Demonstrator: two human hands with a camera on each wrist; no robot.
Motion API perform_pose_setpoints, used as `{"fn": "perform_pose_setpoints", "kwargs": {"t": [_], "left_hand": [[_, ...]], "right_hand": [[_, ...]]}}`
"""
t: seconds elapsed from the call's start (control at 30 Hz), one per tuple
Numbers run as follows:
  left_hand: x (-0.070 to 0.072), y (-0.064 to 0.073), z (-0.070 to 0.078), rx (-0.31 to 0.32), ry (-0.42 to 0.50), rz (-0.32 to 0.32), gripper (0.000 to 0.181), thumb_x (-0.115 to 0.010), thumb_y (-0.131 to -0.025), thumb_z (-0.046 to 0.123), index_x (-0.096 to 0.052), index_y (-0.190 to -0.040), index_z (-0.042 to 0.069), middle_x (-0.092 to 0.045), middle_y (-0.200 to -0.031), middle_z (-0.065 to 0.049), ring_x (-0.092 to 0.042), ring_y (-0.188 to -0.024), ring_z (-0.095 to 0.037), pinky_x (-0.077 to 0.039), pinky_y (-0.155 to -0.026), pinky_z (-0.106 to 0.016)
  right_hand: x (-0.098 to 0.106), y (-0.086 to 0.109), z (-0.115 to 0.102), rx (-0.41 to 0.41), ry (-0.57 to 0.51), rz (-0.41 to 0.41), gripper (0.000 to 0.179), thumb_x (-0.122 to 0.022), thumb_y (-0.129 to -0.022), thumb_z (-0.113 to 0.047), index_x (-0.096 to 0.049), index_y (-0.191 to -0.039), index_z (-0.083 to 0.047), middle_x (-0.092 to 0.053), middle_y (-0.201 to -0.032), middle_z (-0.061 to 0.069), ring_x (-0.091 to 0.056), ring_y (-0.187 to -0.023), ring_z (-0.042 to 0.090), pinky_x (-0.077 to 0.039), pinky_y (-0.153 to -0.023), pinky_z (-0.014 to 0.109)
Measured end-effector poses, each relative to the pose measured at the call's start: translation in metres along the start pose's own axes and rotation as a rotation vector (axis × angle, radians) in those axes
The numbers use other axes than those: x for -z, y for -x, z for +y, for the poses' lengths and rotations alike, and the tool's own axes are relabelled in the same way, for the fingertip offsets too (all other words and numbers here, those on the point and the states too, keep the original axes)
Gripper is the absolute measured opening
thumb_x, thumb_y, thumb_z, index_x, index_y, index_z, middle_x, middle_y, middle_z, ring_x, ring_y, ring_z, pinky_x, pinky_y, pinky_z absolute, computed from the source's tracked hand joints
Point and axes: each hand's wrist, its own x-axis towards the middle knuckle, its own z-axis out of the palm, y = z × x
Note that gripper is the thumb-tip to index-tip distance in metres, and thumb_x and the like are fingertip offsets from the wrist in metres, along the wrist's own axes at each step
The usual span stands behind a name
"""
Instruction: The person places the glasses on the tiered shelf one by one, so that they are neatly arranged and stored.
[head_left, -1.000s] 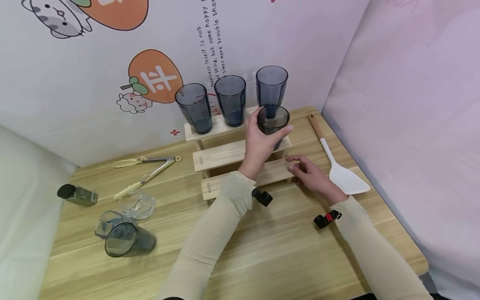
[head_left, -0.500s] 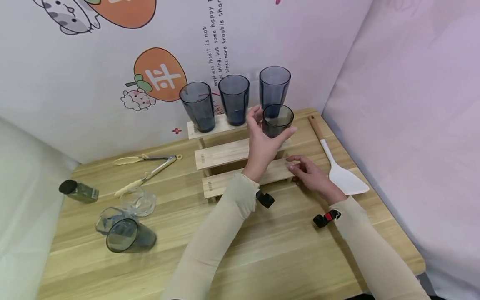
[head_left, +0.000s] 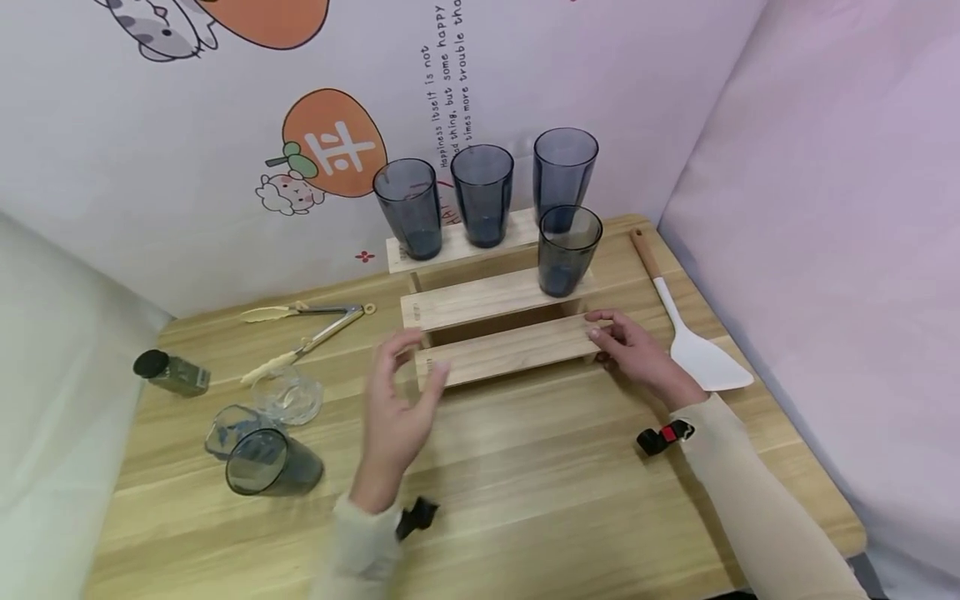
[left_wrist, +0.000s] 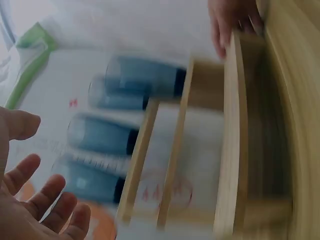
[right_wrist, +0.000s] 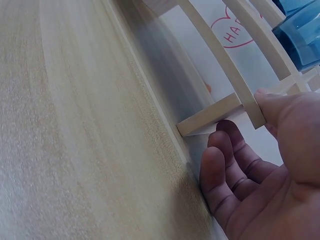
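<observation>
A three-step wooden rack (head_left: pixel 510 354) stands at the back of the table. On its top step are three smoky blue glasses, left (head_left: pixel 411 212), middle (head_left: pixel 483 200) and right (head_left: pixel 566 175). Another dark glass (head_left: pixel 567 258) stands upright at the right end of the middle step; the bottom step is bare. My left hand (head_left: pixel 396 417), holding nothing, has its fingers spread beside the bottom step's left end. With thumb and fingers, my right hand (head_left: pixel 637 354) pinches the right end of that step; the right wrist view shows its other fingers (right_wrist: pixel 212 170) curled beneath.
To the left, a dark glass (head_left: pixel 288 467) lies tipped beside a clear bluish glass dish (head_left: pixel 236 429) and a clear glass bowl (head_left: pixel 288 396). Tongs (head_left: pixel 330 329) and a spice jar (head_left: pixel 176 377) lie behind them. A white spatula (head_left: pixel 705 358) lies along the right edge.
My left hand has let go of the dark glass, leaving it on the middle step, and has moved left and toward me. The right hand stays at the rack's end.
</observation>
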Motion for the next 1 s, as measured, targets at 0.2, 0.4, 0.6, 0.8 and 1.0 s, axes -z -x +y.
{"fn": "perform_pose_setpoints", "kwargs": {"t": [0.2, 0.4, 0.6, 0.8, 1.0], "left_hand": [[0.079, 0.046, -0.005, -0.053, -0.487, 0.218, 0.036, -0.079, -0.085, 0.016, -0.067, -0.115, -0.001, -0.060, -0.127, -0.018, -0.046, -0.120, -0.038, -0.029, -0.100, -0.048], [0.126, 0.084, -0.009, 0.037, -0.794, 0.421, 0.050, -0.082, -0.080, 0.025, -0.065, -0.115, -0.006, -0.054, -0.124, -0.032, -0.042, -0.111, -0.051, -0.024, -0.096, -0.054], [0.139, 0.103, -0.021, 0.198, -0.860, 0.390, 0.069, -0.092, -0.073, 0.018, -0.056, -0.128, -0.006, -0.046, -0.128, -0.034, -0.037, -0.113, -0.052, -0.025, -0.090, -0.059], [0.136, 0.104, -0.027, 0.227, -0.823, 0.381, 0.068, -0.089, -0.079, 0.016, -0.052, -0.132, -0.006, -0.040, -0.125, -0.033, -0.036, -0.117, -0.052, -0.028, -0.088, -0.058], [0.130, 0.103, -0.028, 0.242, -0.715, 0.306, 0.075, -0.085, -0.081, 0.012, -0.044, -0.142, -0.002, -0.038, -0.138, -0.030, -0.033, -0.130, -0.042, -0.033, -0.101, -0.057]], "right_hand": [[0.000, 0.000, 0.000, 0.007, -0.012, -0.002, 0.044, -0.053, -0.107, -0.033, -0.047, -0.145, -0.012, -0.056, -0.102, 0.022, -0.063, -0.089, 0.040, -0.054, -0.069, 0.036], [0.000, -0.001, -0.002, -0.010, -0.016, -0.011, 0.043, -0.052, -0.108, -0.030, -0.045, -0.146, -0.012, -0.058, -0.110, 0.021, -0.061, -0.090, 0.041, -0.054, -0.069, 0.035], [-0.002, 0.003, -0.019, -0.015, -0.024, -0.027, 0.042, -0.049, -0.109, -0.021, -0.043, -0.148, -0.005, -0.058, -0.110, 0.024, -0.058, -0.094, 0.052, -0.054, -0.070, 0.040], [-0.003, 0.010, -0.038, -0.024, -0.028, -0.029, 0.041, -0.050, -0.109, -0.018, -0.044, -0.146, -0.003, -0.058, -0.109, 0.023, -0.055, -0.095, 0.053, -0.054, -0.071, 0.041], [-0.002, 0.011, -0.034, -0.030, -0.042, -0.023, 0.040, -0.050, -0.109, -0.019, -0.045, -0.145, -0.004, -0.058, -0.108, 0.022, -0.056, -0.094, 0.052, -0.053, -0.070, 0.041]]}}
